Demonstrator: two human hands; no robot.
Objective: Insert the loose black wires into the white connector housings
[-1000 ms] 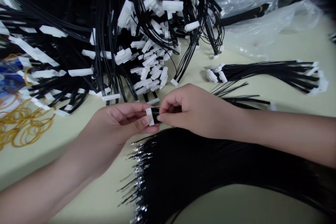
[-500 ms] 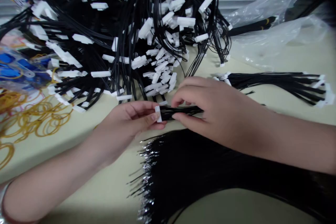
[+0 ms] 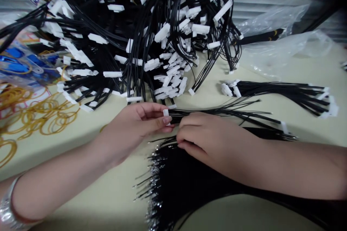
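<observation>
Between the thumb and fingers of my left hand (image 3: 146,121) is a white connector (image 3: 166,112), with black wires (image 3: 206,111) running from it to the right. My right hand (image 3: 200,133) is closed in a pinch at the top edge of a thick bundle of loose black wires (image 3: 189,173). A wire at that edge leads to its fingertips, though the exact grip is partly hidden. Shiny metal terminals (image 3: 154,180) tip the bundle's left end. The right hand partly covers the wires of the held connector.
A large heap of black cables with white connectors (image 3: 173,68) fills the back. To the right lie a finished-looking cable bundle (image 3: 276,92) and a clear plastic bag (image 3: 287,56). Yellow rubber bands (image 3: 51,115) and a bag of blue pieces (image 3: 21,61) are at the left.
My right hand has moved down from the wires beside the connector to the loose wire bundle, and its fingers have closed. My left hand still holds the connector. The view has shifted slightly.
</observation>
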